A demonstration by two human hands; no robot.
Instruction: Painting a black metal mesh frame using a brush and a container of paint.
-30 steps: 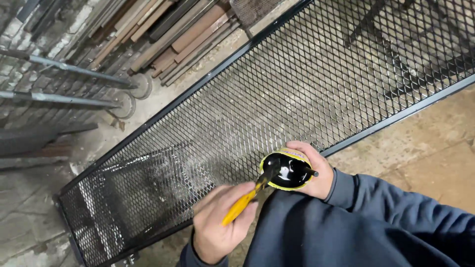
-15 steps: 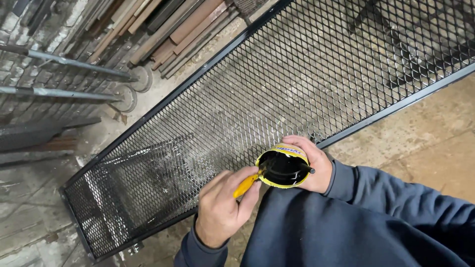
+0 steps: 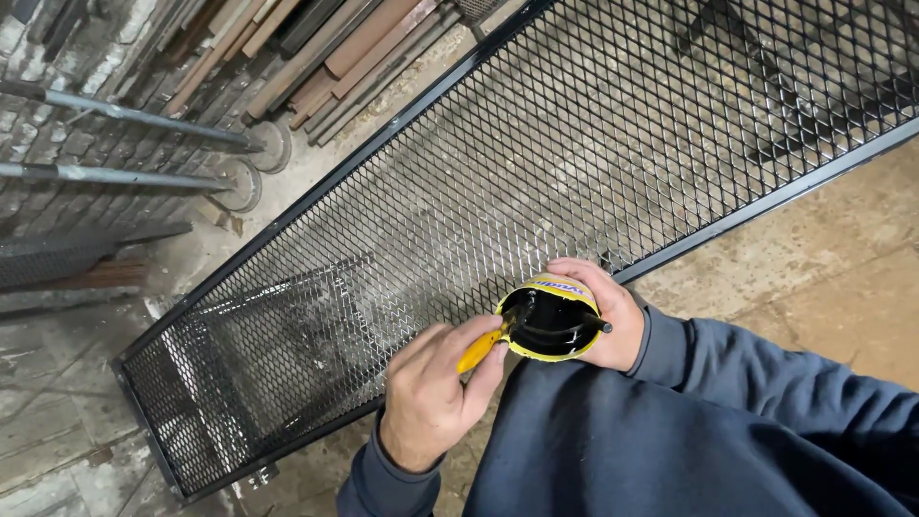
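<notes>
Can (image 3: 548, 324) gripped in right hand (image 3: 603, 321), as before; yellow brush (image 3: 481, 347) pinched in left hand (image 3: 436, 393), tip kept dipped in can; mesh panel (image 3: 498, 191) shifted slightly in view

Stained concrete floor (image 3: 814, 278), brick wall (image 3: 57, 124), leaning timber planks (image 3: 316, 48)

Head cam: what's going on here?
A person in a dark blue sweatshirt holds a small yellow can of black paint in the right hand and a yellow-handled brush in the left hand, with the brush tip dipped in the can. Just beyond the hands a long black-framed mesh panel lies on the concrete floor. Metal bars and poles are stacked at top left.
</notes>
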